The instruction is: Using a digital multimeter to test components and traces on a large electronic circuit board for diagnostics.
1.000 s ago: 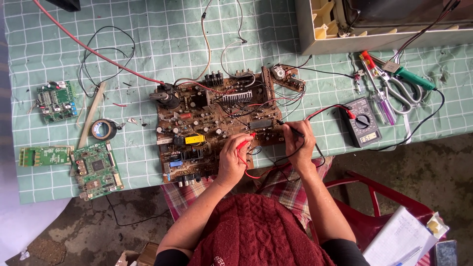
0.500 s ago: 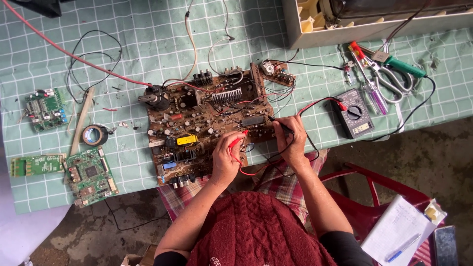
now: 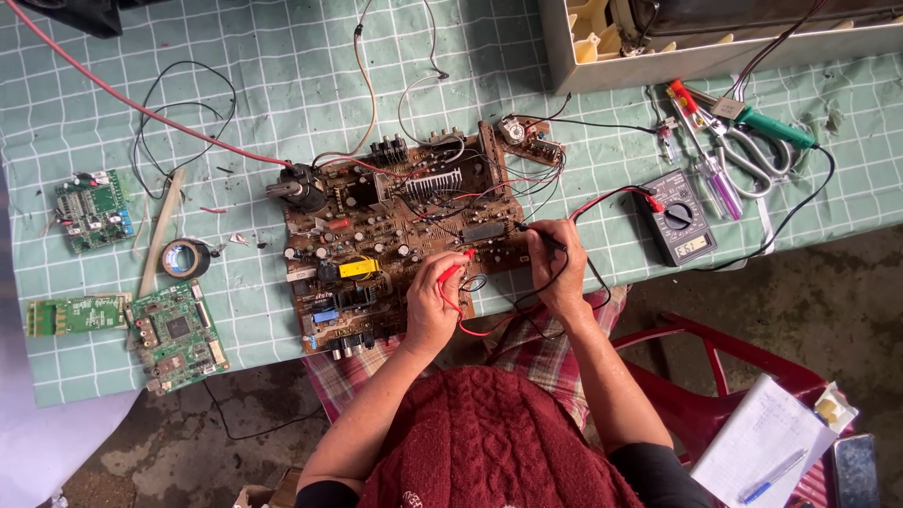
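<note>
A large brown circuit board (image 3: 376, 235) crowded with components lies on the green checked tablecloth (image 3: 282, 85). My left hand (image 3: 435, 299) holds a red test probe (image 3: 459, 268) with its tip on the board's near edge. My right hand (image 3: 557, 268) grips a black test probe (image 3: 538, 235) that touches the board's right side. Red and black leads run from the probes to a dark multimeter (image 3: 679, 224) lying to the right of the board.
Three small green circuit boards (image 3: 174, 334) and a roll of black tape (image 3: 185, 257) lie at the left. Scissors (image 3: 752, 150), screwdrivers (image 3: 705, 160) and a beige casing (image 3: 658, 47) are at the top right. A notepad with a pen (image 3: 762, 442) rests on a red chair (image 3: 696, 376).
The view has drifted slightly, so the table sits a little differently in frame. Both hands stay on the board's near edge with the probes, hardly moved.
</note>
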